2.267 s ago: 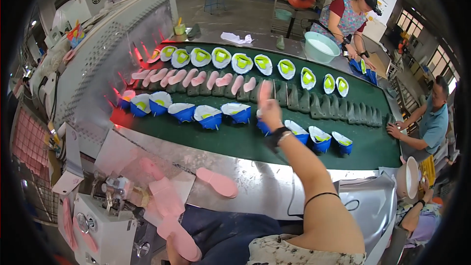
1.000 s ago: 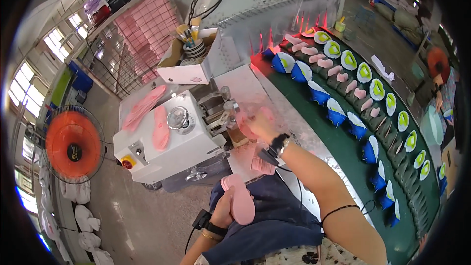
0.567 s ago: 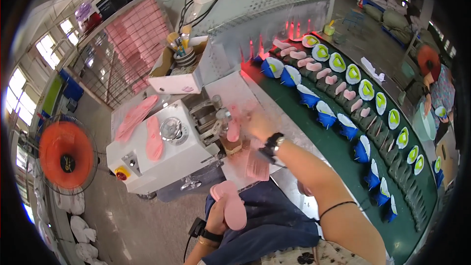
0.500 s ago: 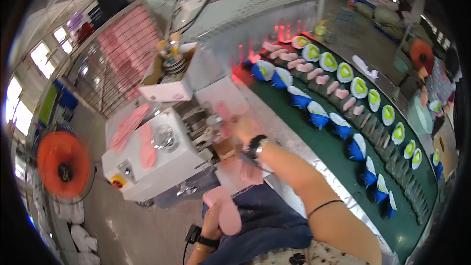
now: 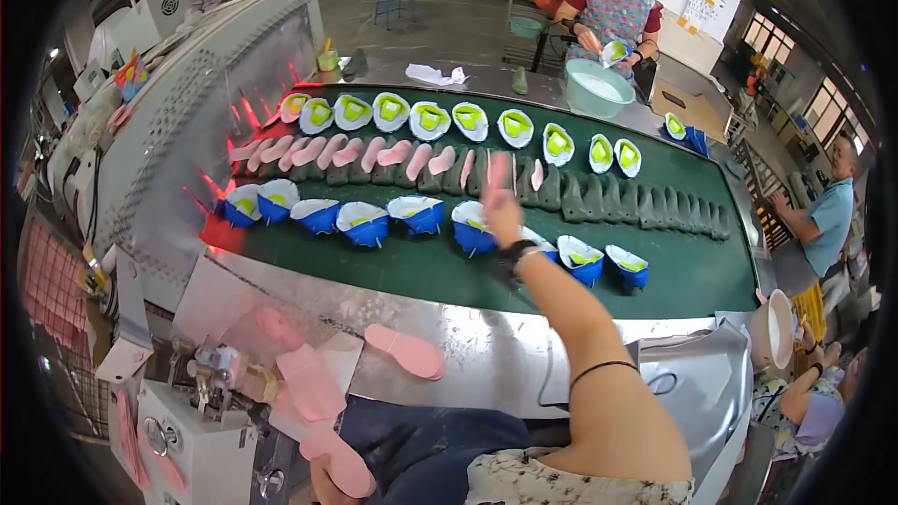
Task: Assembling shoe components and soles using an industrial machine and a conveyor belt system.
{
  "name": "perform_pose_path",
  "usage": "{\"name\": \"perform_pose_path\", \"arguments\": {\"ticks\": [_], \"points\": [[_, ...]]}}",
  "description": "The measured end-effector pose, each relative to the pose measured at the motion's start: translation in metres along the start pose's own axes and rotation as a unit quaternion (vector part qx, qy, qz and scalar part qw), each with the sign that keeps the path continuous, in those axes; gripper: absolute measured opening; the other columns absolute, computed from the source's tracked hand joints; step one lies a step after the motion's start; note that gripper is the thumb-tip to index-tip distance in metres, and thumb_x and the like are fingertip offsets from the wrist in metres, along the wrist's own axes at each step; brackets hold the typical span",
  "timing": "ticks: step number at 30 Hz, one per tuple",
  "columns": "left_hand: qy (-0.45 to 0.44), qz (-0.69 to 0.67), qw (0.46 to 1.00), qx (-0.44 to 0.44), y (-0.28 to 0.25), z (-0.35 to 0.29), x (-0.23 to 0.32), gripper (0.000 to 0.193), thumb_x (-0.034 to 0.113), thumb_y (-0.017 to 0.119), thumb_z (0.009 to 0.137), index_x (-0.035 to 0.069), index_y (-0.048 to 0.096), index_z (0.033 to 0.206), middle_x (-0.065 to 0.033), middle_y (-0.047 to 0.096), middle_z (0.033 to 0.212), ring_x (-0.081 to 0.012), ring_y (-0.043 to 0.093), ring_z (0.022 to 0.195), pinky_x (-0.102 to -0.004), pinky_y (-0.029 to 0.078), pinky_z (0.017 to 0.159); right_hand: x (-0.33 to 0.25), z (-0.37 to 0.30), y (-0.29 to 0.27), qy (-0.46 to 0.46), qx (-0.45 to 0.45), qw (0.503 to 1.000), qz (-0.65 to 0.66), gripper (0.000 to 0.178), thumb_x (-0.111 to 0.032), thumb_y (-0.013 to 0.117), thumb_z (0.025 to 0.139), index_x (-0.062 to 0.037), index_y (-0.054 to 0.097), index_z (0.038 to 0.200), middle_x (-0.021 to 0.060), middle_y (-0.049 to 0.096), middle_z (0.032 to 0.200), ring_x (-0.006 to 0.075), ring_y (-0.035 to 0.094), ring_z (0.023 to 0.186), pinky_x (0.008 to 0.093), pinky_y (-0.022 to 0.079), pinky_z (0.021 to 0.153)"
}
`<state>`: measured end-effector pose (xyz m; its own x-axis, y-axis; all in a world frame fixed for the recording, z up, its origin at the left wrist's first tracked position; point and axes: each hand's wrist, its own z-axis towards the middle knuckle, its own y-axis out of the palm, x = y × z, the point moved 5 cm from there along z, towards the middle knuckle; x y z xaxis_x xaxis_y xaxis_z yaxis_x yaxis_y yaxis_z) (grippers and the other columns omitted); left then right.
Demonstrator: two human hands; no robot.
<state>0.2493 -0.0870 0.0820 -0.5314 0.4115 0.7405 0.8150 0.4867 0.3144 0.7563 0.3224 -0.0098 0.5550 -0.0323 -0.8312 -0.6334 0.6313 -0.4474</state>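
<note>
My left hand (image 5: 326,486), low at the lower left, is closed on a pink insole (image 5: 342,464); part of the hand lies beneath it. My right arm reaches out over the green conveyor belt (image 5: 412,266). My right hand (image 5: 503,213), slightly blurred, grips another pink insole (image 5: 497,175) above the middle row of dark green shoe lasts (image 5: 599,198). Pink insoles (image 5: 383,151) lie along the left part of that row. Blue and white shoe uppers (image 5: 416,213) with yellow-green linings sit in rows on both sides of the lasts.
On the metal ledge (image 5: 496,329) before me lies a loose pink insole (image 5: 404,352). More pink pieces (image 5: 311,383) rest beside a white machine (image 5: 201,449). Red light glows at the belt's left end. Across the belt, a person (image 5: 617,14) handles an upper near a pale green basin (image 5: 599,89).
The view has turned right. My right hand has gone from beside the machine to above the lasts, now with an insole. My left hand still holds its insole.
</note>
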Motion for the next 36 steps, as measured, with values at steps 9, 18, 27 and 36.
{"name": "perform_pose_path", "arguments": {"ticks": [9, 18, 27, 36], "points": [[-0.110, -0.114, 0.985, -0.071, -0.020, 0.031, -0.036, 0.048, 0.028, 0.054, 0.096, 0.003, 0.042, 0.136, -0.0107, 0.054, 0.127, -0.0234, 0.053, 0.114, -0.0362, 0.043, 0.098, 0.088, 0.059, -0.139, 0.045, -0.014, 0.977, -0.210, 0.023, -0.006, 0.057, 0.069, 0.0012, 0.067, 0.089, 0.0272, 0.066, 0.088, 0.0434, 0.063, 0.088, 0.0479, 0.050, 0.079], [0.063, -0.062, 0.996, -0.021, 0.022, 0.006, 0.006, 0.029, 0.013, 0.057, 0.094, -0.001, 0.052, 0.120, -0.0067, 0.061, 0.102, -0.0173, 0.063, 0.089, -0.0300, 0.053, 0.075, -0.225, -0.250, 0.042, 0.007, -0.529, 0.805, 0.268, 0.030, -0.031, 0.058, 0.093, -0.0023, 0.062, 0.085, 0.0141, 0.060, 0.072, 0.0207, 0.047, 0.061, 0.0377, 0.043, 0.057], [0.044, -0.180, 0.979, 0.083, -0.043, -0.010, -0.007, 0.030, 0.018, 0.054, 0.095, -0.003, 0.054, 0.116, -0.0135, 0.065, 0.102, -0.0224, 0.066, 0.091, -0.0340, 0.055, 0.078, -0.312, -0.391, 0.102, -0.041, -0.643, 0.727, 0.237, 0.023, -0.022, 0.064, 0.088, -0.0004, 0.062, 0.097, 0.0105, 0.064, 0.078, 0.0172, 0.062, 0.072, 0.0322, 0.049, 0.064], [0.042, -0.199, 0.976, 0.082, -0.066, -0.024, -0.010, 0.033, 0.024, 0.053, 0.097, -0.002, 0.057, 0.115, -0.0103, 0.066, 0.105, -0.0206, 0.065, 0.093, -0.0329, 0.054, 0.082, -0.385, -0.396, 0.232, 0.002, -0.633, 0.756, 0.166, 0.028, -0.024, 0.067, 0.087, 0.0010, 0.060, 0.097, 0.0115, 0.063, 0.083, 0.0174, 0.065, 0.076, 0.0309, 0.051, 0.055]]}}
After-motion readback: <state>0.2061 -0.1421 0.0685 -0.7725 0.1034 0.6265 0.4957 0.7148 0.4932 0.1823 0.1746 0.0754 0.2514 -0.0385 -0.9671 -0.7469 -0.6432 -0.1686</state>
